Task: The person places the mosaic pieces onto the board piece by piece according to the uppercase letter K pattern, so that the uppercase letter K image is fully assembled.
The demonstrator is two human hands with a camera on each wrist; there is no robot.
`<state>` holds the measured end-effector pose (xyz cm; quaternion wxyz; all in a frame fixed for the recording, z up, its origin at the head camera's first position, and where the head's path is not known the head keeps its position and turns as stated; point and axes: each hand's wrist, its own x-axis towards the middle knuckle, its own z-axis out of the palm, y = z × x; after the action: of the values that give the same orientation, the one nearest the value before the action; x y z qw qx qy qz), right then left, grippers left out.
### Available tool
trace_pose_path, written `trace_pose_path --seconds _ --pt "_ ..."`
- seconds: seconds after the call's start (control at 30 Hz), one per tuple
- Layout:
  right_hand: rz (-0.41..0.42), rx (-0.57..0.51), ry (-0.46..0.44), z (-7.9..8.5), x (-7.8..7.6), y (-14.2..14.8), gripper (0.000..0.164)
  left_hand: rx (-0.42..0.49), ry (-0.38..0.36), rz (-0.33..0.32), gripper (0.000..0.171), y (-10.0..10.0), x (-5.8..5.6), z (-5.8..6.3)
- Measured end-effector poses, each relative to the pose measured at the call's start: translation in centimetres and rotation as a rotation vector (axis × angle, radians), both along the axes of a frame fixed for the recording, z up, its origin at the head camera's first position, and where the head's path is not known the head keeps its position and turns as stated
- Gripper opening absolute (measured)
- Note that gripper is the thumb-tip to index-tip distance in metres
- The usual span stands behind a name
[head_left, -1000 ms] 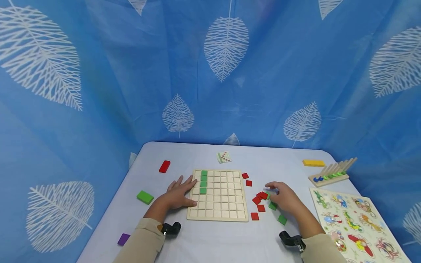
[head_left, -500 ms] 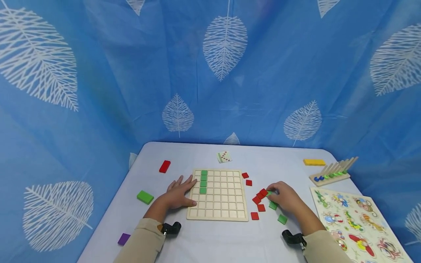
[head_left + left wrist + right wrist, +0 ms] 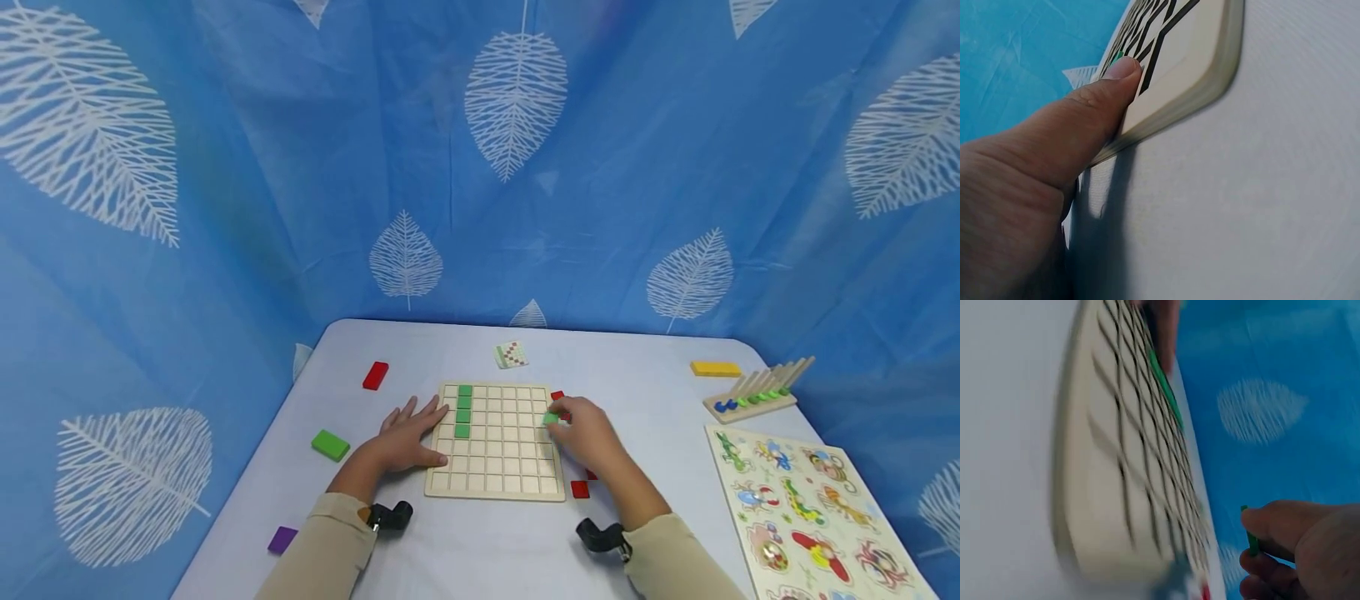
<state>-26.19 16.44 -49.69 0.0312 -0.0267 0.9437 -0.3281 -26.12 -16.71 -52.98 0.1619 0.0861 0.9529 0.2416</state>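
Observation:
A wooden grid board (image 3: 495,497) lies on the white table, with a column of green tiles (image 3: 463,417) set in its second column from the left. My left hand (image 3: 405,442) rests on the board's left edge, fingers spread; the thumb (image 3: 1124,69) presses on the rim in the left wrist view. My right hand (image 3: 588,432) is over the board's right edge and pinches a green tile (image 3: 1250,536) between thumb and fingers. Red tiles (image 3: 580,489) lie to the right of the board, partly hidden by the right hand and forearm.
A small pattern card (image 3: 512,355) lies behind the board. Red (image 3: 376,376), green (image 3: 331,446) and purple (image 3: 282,540) blocks lie at left. To the right are a yellow block (image 3: 716,368), a peg rack with beads (image 3: 750,403) and an animal picture board (image 3: 806,508).
My right hand has taken a green tile from the loose tiles at right and carried it left to the board's right edge. The left hand has stayed on the board.

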Motion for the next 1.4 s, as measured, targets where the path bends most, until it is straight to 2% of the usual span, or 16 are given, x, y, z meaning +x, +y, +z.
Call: trace_pose_path --seconds 0.13,0.23,0.37,0.5,0.7,1.1,1.2,1.27,1.4 --pt "0.151 -0.1 0.042 -1.9 0.8 -6.0 0.023 0.005 -0.001 -0.009 0.101 -0.1 0.0 -0.3" --pt "0.239 -0.108 0.063 -2.9 1.4 -9.3 0.023 0.001 0.002 -0.023 0.1 -0.2 0.0 -0.5" --pt "0.259 -0.061 0.11 -3.5 1.6 -11.8 0.023 0.005 0.015 -0.034 0.099 -0.4 -0.1 -0.5" --pt "0.248 -0.025 0.151 -3.7 1.6 -12.4 0.02 0.006 0.021 -0.034 0.099 -0.4 -0.2 -0.3" --pt "0.249 0.009 0.186 -4.0 1.6 -12.5 0.016 0.016 0.014 -0.023 0.1 -0.1 -0.2 -0.2" --pt "0.288 -0.055 0.12 -3.7 1.9 -11.5 0.01 0.024 0.018 -0.024 0.099 -0.2 0.0 -0.4" --pt "0.298 -0.124 0.096 -3.6 2.0 -9.8 0.018 0.024 0.015 -0.027 0.1 -0.1 0.0 -0.6" --pt "0.271 -0.163 0.097 -3.4 2.1 -7.8 0.023 0.023 0.015 -0.023 0.1 -0.1 0.0 -0.6" --pt "0.105 -0.127 0.102 -2.3 2.7 -2.0 0.027 0.023 0.017 0.001 0.101 0.1 0.0 -0.5"
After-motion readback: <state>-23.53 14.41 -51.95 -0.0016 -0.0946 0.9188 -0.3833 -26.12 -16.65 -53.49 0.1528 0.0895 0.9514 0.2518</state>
